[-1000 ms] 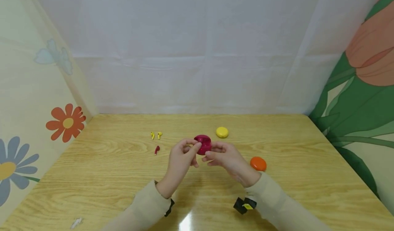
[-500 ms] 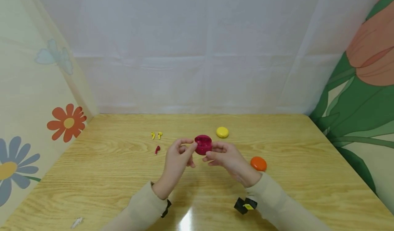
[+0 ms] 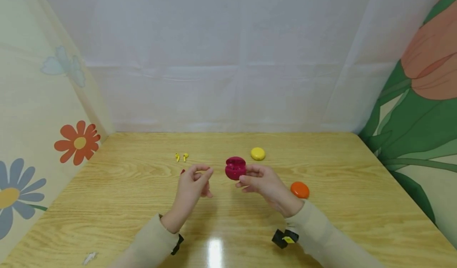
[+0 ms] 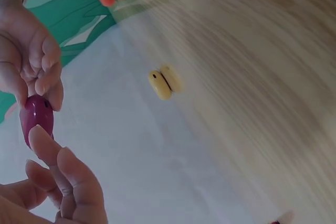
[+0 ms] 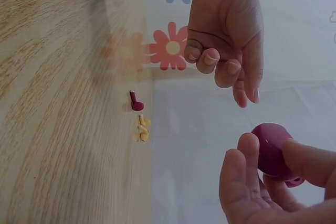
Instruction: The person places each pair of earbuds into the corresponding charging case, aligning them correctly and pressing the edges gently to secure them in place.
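Observation:
My right hand (image 3: pixel 262 180) grips a magenta earbud case (image 3: pixel 235 173) between thumb and fingers above the table; its lid stands open toward me. In the right wrist view the glossy back of the case (image 5: pixel 270 148) shows. My left hand (image 3: pixel 192 186) is a short way left of the case, apart from it, fingers loosely bent. Both wrist views show nothing between its fingers, though a small reddish spot shows at its fingertips in the head view. A magenta earbud (image 5: pixel 135 100) lies on the table, mostly hidden behind my left hand in the head view.
Two yellow earbuds (image 3: pixel 181 157) lie further back on the wooden table (image 3: pixel 125 204). A closed yellow case (image 3: pixel 258 153) sits behind my right hand, and an orange case (image 3: pixel 300 190) is beside my right wrist. A white curtain (image 3: pixel 235 81) hangs at the back.
The left hand has let go of the case and moved left, now covering most of the magenta earbud. The case has tipped slightly, its open front showing more. The right hand has hardly moved.

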`<state>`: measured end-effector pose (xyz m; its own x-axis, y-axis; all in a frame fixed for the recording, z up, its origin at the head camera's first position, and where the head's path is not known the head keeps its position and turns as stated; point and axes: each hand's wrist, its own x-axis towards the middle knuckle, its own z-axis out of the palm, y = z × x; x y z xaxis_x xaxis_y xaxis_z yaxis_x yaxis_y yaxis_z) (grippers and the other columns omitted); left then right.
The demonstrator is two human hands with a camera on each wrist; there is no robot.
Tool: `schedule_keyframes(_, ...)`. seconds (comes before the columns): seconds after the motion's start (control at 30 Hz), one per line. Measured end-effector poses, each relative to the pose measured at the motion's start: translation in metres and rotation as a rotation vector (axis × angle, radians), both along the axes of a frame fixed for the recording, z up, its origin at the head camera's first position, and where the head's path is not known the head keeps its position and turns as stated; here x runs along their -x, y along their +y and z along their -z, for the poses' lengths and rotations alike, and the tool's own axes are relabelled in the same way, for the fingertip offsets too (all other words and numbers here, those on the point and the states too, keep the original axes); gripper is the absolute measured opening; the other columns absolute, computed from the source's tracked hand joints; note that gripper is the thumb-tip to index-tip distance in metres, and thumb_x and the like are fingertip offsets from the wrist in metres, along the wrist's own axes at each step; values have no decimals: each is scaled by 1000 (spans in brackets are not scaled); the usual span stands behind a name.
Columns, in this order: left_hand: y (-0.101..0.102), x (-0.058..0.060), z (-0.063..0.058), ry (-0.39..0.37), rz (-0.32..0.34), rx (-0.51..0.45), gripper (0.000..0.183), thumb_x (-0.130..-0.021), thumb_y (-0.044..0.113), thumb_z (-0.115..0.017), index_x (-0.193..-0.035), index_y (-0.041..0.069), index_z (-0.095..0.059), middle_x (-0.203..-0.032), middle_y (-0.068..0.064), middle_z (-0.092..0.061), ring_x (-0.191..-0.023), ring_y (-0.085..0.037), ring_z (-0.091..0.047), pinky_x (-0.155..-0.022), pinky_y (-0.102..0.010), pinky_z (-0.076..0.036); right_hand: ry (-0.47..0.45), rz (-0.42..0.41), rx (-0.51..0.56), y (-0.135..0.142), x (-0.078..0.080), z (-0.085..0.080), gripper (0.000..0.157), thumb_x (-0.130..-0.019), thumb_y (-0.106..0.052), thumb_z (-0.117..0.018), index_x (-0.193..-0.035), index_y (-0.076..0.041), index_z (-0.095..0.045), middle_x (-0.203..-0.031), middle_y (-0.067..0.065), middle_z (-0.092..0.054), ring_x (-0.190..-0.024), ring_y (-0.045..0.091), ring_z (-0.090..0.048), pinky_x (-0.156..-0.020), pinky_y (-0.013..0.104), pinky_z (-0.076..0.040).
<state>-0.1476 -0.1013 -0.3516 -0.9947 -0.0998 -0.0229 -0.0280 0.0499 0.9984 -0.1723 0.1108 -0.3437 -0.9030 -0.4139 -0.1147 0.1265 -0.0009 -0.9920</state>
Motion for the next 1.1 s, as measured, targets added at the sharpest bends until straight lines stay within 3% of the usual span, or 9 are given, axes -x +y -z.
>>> schedule_keyframes(0.4,-22,-1,1,-43,-36,81,23,-98,13,-60,-112,-4,-59,-57,-2,-51,-43,-15,-56,-51,-26,-50,-8,-6,14,-1,0,0,37,-97,-3,-57,-128,16,-48,-104,11,-69,-85,14,-68,-79,32,-55)
schedule_keyframes(0.83,-39,-1,5,-71,-69,69,21,-97,11,-60,-111,-5,-57,-59,-3,-51,-44,-14,-54,-50,-25,-49,-3,-13,23,-1,0,-1,37,-97,-3,-57,-127,16,-48,-105,12,-69,-85,14,-68,-79,32,-55)
schedule_keyframes(1.1,-48,-1,3,-95,-105,125,23,-97,13,-61,-109,-5,-57,-59,-2,-52,-42,-13,-55,-48,-25,-48,-11,-9,26,-1,0,-2,38,-96,-3,-58,-127,16,-49,-104,10,-69,-85,14,-68,-78,31,-55)
